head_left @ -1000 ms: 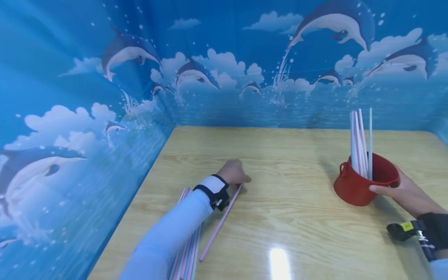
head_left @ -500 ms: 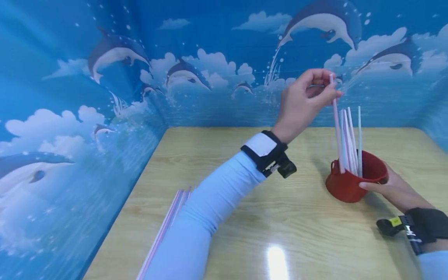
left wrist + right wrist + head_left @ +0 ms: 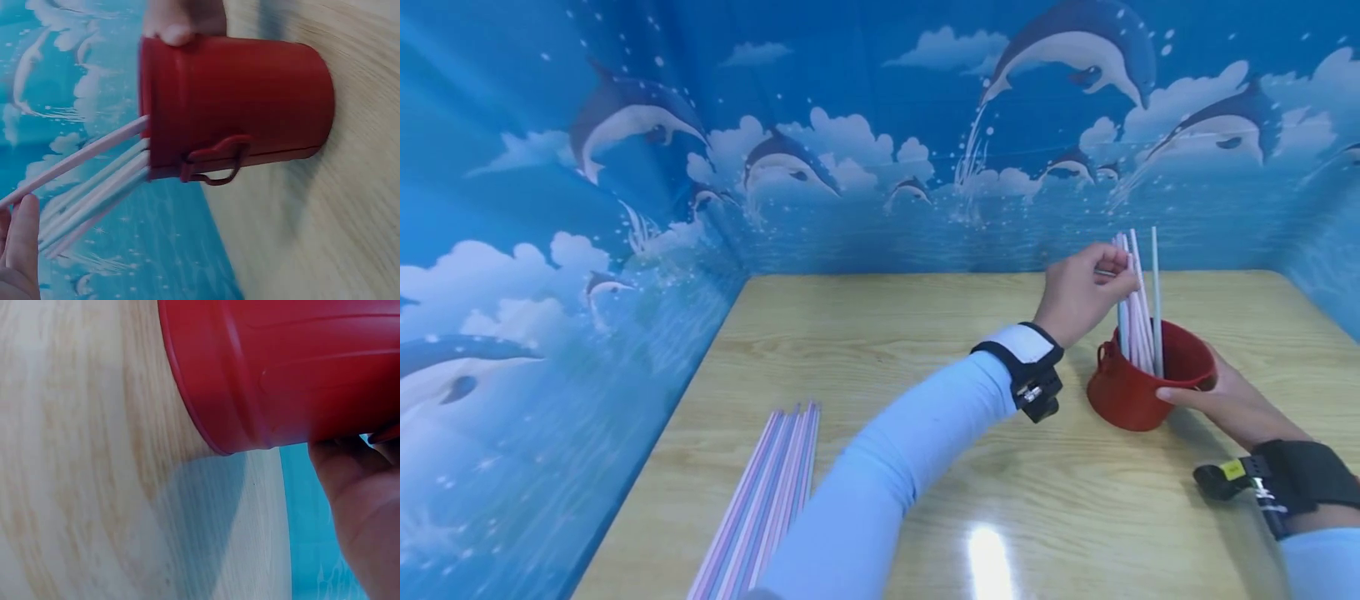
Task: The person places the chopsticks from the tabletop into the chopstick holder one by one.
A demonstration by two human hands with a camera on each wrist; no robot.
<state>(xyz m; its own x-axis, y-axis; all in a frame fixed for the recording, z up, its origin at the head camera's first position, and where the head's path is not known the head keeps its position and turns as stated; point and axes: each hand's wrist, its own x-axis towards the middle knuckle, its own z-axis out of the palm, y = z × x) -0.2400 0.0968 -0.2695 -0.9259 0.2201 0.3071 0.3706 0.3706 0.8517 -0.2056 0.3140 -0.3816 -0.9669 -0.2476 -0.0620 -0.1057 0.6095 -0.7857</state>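
A small red bucket (image 3: 1131, 393) (image 3: 244, 106) (image 3: 294, 369) stands on the right of the wooden table (image 3: 887, 333). Several pale pink and white straws (image 3: 1138, 304) (image 3: 94, 187) stand upright in it. My left hand (image 3: 1086, 292) is at the tops of these straws, fingers curled and pinching one pink straw that stands in the bucket. My right hand (image 3: 1221, 402) (image 3: 362, 512) grips the bucket from the right side, thumb on the rim. A bundle of pink and lilac straws (image 3: 767, 500) lies flat at the table's front left.
Blue dolphin-print walls (image 3: 587, 250) close the table in at the left and back. The bucket's loop handle (image 3: 215, 162) faces my left wrist. A light glare (image 3: 988, 562) shows on the table near the front edge.
My left hand picked a pink straw from the table's left, carried it up over the bucket, then lowered it in among the other straws. The right hand stayed on the bucket.
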